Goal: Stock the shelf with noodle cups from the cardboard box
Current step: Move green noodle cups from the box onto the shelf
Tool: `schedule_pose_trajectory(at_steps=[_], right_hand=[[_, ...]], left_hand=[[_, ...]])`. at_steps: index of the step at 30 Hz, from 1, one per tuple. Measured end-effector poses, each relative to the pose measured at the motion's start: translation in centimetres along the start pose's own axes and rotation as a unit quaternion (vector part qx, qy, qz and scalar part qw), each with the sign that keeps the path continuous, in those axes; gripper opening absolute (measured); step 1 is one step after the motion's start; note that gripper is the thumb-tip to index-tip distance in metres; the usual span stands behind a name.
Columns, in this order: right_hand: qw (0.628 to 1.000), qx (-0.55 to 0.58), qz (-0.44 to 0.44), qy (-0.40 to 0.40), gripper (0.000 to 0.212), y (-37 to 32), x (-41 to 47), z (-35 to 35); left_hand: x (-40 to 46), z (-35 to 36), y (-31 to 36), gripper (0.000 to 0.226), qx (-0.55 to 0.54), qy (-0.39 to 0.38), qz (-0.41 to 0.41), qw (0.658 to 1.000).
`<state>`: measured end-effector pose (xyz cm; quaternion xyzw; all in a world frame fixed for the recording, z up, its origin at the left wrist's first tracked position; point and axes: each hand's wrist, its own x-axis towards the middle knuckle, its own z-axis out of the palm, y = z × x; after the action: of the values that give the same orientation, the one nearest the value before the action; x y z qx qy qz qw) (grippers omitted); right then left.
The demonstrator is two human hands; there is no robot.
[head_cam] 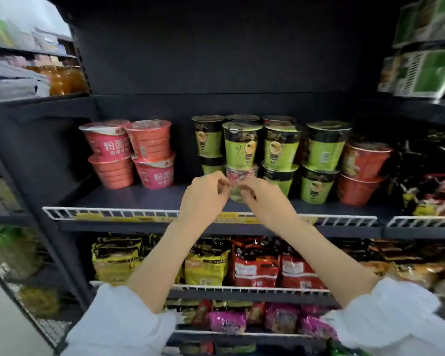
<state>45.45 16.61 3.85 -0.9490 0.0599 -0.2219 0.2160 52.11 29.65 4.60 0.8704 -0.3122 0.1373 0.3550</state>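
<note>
Both hands are meeting at a noodle cup [239,183] on the shelf [144,199]: the left hand [203,196] and right hand [265,199] are each pinching its sides, seating it under the green cups [242,145]. Next, I'd judge, they're needing to let go cleanly and reach for another; the cardboard box isn't showing

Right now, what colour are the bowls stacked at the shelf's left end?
Pink bowls, stacked two high, with white lettering; seen in the head view.

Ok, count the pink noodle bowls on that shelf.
4, in two stacks at the shelf's left: top left on bottom left, top right on bottom right. More may sit hidden behind them.
</note>
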Motion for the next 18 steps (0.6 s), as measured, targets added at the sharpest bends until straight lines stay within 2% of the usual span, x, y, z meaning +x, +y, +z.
schedule_pose_trajectory(at_steps=[5,8,18], right_hand=[[0.996,-0.045,0.071,-0.018,0.026,4.3,-12.4,-5.7],[0.988,-0.066,0.134,-0.024,0.025,8.0,-18.6,-9.2],[0.943,-0.085,0.322,-0.024,0.023,23.5,-36.6,-22.5]], left_hand=[[-8.8,4.8,8.0,0.016,-0.087,-0.042,0.008,0.995],[-13.1,8.3,13.4,0.016,-0.110,-0.101,0.004,0.989],[-20.9,21.2,34.5,0.018,-0.099,-0.271,0.087,0.954]])
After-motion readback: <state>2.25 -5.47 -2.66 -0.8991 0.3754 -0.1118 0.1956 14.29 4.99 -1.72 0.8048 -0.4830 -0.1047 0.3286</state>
